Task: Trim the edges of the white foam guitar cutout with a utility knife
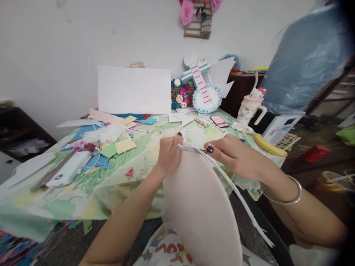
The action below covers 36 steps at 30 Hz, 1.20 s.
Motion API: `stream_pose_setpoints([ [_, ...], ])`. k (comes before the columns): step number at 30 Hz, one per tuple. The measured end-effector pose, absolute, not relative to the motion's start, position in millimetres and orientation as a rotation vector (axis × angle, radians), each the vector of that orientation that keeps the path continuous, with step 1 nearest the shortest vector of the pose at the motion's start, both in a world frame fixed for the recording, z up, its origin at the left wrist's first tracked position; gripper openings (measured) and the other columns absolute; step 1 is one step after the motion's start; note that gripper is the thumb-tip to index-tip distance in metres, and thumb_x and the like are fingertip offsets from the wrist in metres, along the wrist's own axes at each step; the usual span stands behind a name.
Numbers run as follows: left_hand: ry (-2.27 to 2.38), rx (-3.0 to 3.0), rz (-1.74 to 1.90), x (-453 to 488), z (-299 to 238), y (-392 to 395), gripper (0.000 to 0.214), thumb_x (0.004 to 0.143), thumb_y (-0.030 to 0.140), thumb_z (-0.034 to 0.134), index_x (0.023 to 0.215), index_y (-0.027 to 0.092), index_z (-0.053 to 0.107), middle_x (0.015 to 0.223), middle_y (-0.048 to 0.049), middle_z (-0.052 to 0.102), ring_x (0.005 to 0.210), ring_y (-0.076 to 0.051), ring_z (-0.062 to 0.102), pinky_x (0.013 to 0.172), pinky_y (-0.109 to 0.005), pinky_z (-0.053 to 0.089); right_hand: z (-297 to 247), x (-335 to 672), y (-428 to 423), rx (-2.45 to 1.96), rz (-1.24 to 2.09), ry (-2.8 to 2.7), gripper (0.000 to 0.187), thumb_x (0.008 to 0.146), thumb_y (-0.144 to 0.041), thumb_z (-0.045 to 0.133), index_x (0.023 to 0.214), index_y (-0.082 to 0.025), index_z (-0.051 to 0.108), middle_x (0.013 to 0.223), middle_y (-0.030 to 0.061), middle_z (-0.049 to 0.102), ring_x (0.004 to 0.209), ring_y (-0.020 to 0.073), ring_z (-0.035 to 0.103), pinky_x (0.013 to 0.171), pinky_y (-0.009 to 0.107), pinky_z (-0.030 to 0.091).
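A large white board with a curved edge [202, 207] tilts up from my lap toward the table. My left hand [169, 153] is closed on its far end, thumb on top. In my right hand [231, 153] is a craft knife [191, 149]; its thin blade lies across the board's far edge, close to my left thumb. Most of the knife's handle is hidden by my fingers. A narrow white strip [241, 197] curls from the cut edge, passes under my right hand and hangs down on the right with a ragged end.
On the patterned tablecloth [119, 199] lie coloured paper pieces [126, 144], scissors [202, 123], a phone [219, 121] and a banana [269, 145]. A mug [248, 111] stands at right. Behind are a white panel [134, 90] and a paper banjo [206, 99].
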<state>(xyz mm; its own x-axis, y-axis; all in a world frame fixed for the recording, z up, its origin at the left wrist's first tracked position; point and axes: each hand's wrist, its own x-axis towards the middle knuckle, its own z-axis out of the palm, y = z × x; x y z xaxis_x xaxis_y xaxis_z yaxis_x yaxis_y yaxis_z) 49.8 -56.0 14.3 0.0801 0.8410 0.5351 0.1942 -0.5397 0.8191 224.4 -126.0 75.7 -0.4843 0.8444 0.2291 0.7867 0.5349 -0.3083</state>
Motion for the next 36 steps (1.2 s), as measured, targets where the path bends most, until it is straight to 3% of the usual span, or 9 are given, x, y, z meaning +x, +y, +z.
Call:
stream_pose_setpoints([
  [14, 1.06, 1.731, 1.453, 49.0, 8.5, -51.8, 0.04, 0.084, 0.031, 0.041, 0.051, 0.02, 0.021, 0.05, 0.0038, 0.016, 0.05, -0.01, 0.019, 0.049, -0.028, 0.017, 60.8, 236.1, -112.1, -1.328, 0.313, -2.38, 0.05, 0.096, -0.051, 0.024, 0.059, -0.019, 0.031, 0.053, -0.0048, 0.027, 0.051, 0.0088, 0.023, 0.053, 0.029, 0.017],
  [20, 1.16, 1.606, 1.47, 43.7, -7.5, -42.3, 0.033, 0.086, 0.037, 0.04, 0.057, 0.019, 0.039, 0.058, 0.0026, 0.037, 0.059, -0.011, 0.035, 0.055, -0.025, 0.027, 58.5, 238.3, -104.1, -1.323, 0.314, -2.352, 0.051, 0.095, -0.053, 0.023, 0.058, -0.019, 0.03, 0.053, -0.005, 0.026, 0.051, 0.009, 0.022, 0.053, 0.029, 0.017],
  [25, 1.247, 1.467, 1.335, 43.0, -14.9, -43.5, 0.047, 0.083, 0.052, 0.042, 0.052, 0.021, 0.023, 0.05, 0.0046, 0.019, 0.048, -0.009, 0.02, 0.046, -0.027, 0.018, 60.0, 238.1, -106.3, -1.26, 0.363, -2.348, 0.05, 0.096, -0.053, 0.025, 0.058, -0.019, 0.029, 0.053, -0.0053, 0.024, 0.051, 0.0088, 0.022, 0.052, 0.029, 0.017],
  [36, 1.267, 2.006, 1.59, 18.9, 54.6, -42.9, 0.042, 0.083, 0.03, 0.042, 0.047, 0.02, 0.023, 0.046, 0.0039, 0.019, 0.046, -0.009, 0.024, 0.049, -0.029, 0.019, 64.1, 226.4, -126.7, -1.055, 0.304, -2.237, 0.046, 0.097, -0.05, 0.022, 0.063, -0.02, 0.03, 0.055, -0.0057, 0.024, 0.05, 0.0088, 0.023, 0.053, 0.028, 0.018],
])
